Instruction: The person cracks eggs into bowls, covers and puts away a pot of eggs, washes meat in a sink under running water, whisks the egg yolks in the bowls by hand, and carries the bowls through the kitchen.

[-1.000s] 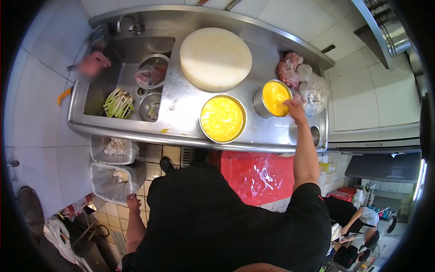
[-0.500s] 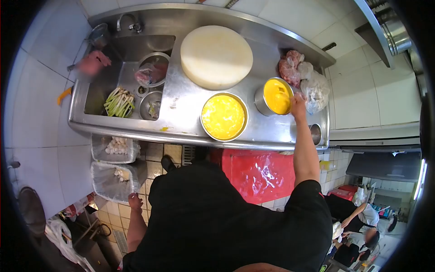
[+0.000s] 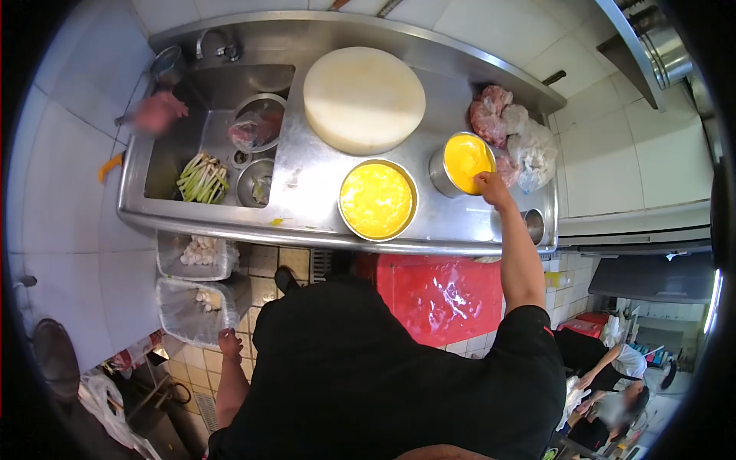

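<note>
My right hand (image 3: pixel 493 188) is at the near right rim of a metal pot (image 3: pixel 445 178) of yellow liquid, its fingers closed; what they hold is too small to make out. Left of the pot stands a round metal container of yellow, frothy liquid (image 3: pixel 376 200). Behind both lies a thick round white block (image 3: pixel 364 100). Low at the left, my left hand (image 3: pixel 229 343) hangs beside a plastic-lined bin (image 3: pixel 184 326), its fingers curled, and whether they hold anything is hidden.
A sink (image 3: pixel 170 138) holds green onions (image 3: pixel 202 178) and metal bowls. Bags of meat (image 3: pixel 488 116) lie behind the pot. Below the counter is a red surface (image 3: pixel 437 299). Other people (image 3: pixel 606 368) work at the lower right.
My right hand has moved in small steps around the pot's rim, from the right edge to its near right side. My left hand has barely moved.
</note>
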